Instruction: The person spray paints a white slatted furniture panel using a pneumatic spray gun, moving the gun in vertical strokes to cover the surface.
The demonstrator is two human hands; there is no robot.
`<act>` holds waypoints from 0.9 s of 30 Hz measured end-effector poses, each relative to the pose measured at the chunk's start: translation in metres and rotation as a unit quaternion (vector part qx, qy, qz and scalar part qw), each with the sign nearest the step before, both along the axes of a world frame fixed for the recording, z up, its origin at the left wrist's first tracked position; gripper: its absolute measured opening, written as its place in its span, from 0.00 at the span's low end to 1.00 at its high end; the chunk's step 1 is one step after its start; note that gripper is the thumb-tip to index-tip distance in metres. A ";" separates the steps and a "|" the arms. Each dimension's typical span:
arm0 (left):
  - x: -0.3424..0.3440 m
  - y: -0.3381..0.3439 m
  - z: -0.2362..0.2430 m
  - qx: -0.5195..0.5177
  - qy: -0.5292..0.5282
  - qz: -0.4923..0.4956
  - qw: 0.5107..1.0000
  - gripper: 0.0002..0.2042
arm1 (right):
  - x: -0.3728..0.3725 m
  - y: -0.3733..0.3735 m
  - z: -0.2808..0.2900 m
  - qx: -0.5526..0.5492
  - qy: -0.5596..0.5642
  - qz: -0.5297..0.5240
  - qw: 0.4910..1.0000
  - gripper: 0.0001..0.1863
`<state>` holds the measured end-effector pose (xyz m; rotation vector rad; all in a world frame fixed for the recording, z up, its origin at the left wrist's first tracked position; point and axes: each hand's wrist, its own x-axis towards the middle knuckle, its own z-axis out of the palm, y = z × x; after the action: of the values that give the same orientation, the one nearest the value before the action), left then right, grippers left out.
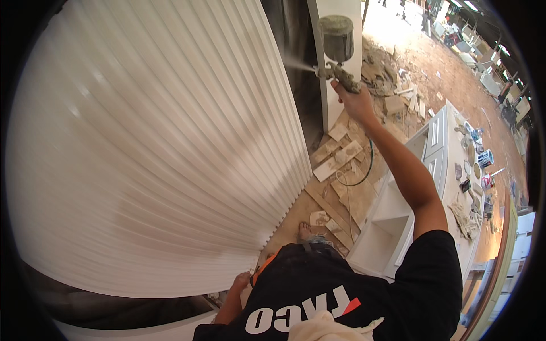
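The right hand (358,103) has its grip wrapped around the spray gun (344,78), up near the far right edge of the big white ridged panel (170,142), with mist (297,63) puffing out. The gun looks hard, and the cup (336,41) on top likely makes it tippy, so hold it by the handle. The left hand (241,281) is by the panel's near edge; I can't tell if its grip holds anything.
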<state>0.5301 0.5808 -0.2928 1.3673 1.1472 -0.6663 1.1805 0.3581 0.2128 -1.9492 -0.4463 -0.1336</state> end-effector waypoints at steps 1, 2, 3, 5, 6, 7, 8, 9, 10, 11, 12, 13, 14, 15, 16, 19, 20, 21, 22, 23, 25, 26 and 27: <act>-0.005 -0.001 0.005 -0.026 -0.008 0.007 1.000 0.26 | -0.006 -0.004 -0.021 -0.010 0.017 -0.011 1.000 0.21; -0.012 -0.006 0.010 -0.004 -0.026 -0.020 0.999 0.26 | -0.011 -0.008 -0.041 -0.021 0.035 -0.022 0.999 0.21; -0.016 -0.009 0.023 0.019 -0.047 -0.049 0.998 0.26 | -0.013 -0.011 -0.059 -0.031 0.051 -0.034 0.998 0.21; -0.006 -0.020 0.049 0.026 -0.063 -0.061 0.996 0.27 | -0.012 -0.018 -0.097 -0.051 0.106 -0.031 0.993 0.20; -0.006 -0.025 0.055 0.013 -0.055 -0.046 0.997 0.27 | -0.014 -0.022 -0.116 -0.047 0.112 -0.033 0.992 0.21; -0.012 -0.032 0.056 0.001 -0.045 -0.028 0.999 0.27 | -0.016 -0.023 -0.133 -0.044 0.118 -0.030 0.992 0.21; -0.013 -0.041 0.046 -0.003 0.022 -0.057 0.998 0.27 | -0.019 -0.022 -0.147 -0.071 0.127 -0.044 0.988 0.21; -0.021 -0.043 0.025 -0.085 0.002 -0.004 0.996 0.28 | -0.015 -0.029 -0.163 -0.070 0.139 -0.051 0.987 0.22; -0.033 -0.041 0.007 -0.165 -0.013 0.050 0.985 0.28 | -0.010 -0.037 -0.187 -0.069 0.153 -0.060 0.984 0.23; -0.044 -0.044 0.002 -0.242 -0.029 0.112 0.963 0.28 | -0.009 -0.042 -0.210 -0.069 0.166 -0.065 0.982 0.25; -0.045 -0.056 0.011 -0.224 -0.026 0.105 0.969 0.29 | -0.010 -0.037 -0.227 -0.062 0.205 -0.064 0.975 0.25; -0.036 -0.073 0.028 -0.206 -0.024 0.098 0.973 0.30 | -0.012 -0.032 -0.245 -0.073 0.198 -0.060 0.976 0.25; -0.017 -0.075 0.047 -0.194 -0.014 0.071 0.978 0.31 | -0.012 -0.041 -0.267 -0.084 0.194 -0.076 0.974 0.25; 0.008 -0.085 0.072 -0.172 0.021 0.058 0.983 0.32 | -0.010 -0.042 -0.292 -0.099 0.190 -0.078 0.974 0.25; 0.036 -0.092 0.096 -0.150 0.056 0.041 0.986 0.33 | -0.007 -0.043 -0.316 -0.118 0.198 -0.084 0.969 0.25; 0.052 -0.104 0.105 -0.135 0.102 0.039 0.985 0.36 | -0.003 -0.051 -0.381 -0.151 0.229 -0.098 0.956 0.24; 0.051 -0.109 0.105 -0.141 0.107 0.046 0.983 0.37 | -0.004 -0.056 -0.400 -0.155 0.241 -0.102 0.953 0.24; 0.055 -0.112 0.103 -0.125 0.122 0.029 0.984 0.37 | -0.002 -0.055 -0.413 -0.156 0.248 -0.104 0.950 0.23; 0.058 -0.116 0.103 -0.110 0.137 0.010 0.984 0.37 | -0.002 -0.055 -0.425 -0.162 0.259 -0.103 0.947 0.23; 0.061 -0.120 0.104 -0.096 0.153 -0.008 0.984 0.37 | -0.004 -0.056 -0.437 -0.167 0.271 -0.102 0.942 0.23; 0.063 -0.126 0.099 -0.106 0.159 0.016 0.982 0.36 | -0.002 -0.059 -0.459 -0.186 0.284 -0.113 0.934 0.23; 0.062 -0.130 0.098 -0.111 0.162 0.029 0.980 0.36 | -0.004 -0.061 -0.474 -0.199 0.287 -0.123 0.929 0.23; 0.062 -0.133 0.096 -0.111 0.170 0.033 0.979 0.36 | -0.003 -0.062 -0.489 -0.211 0.288 -0.134 0.924 0.24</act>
<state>0.5921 0.4478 -0.1967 1.0459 1.3357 -0.9760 1.1772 0.2964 -0.2760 -2.3392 0.2041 0.3896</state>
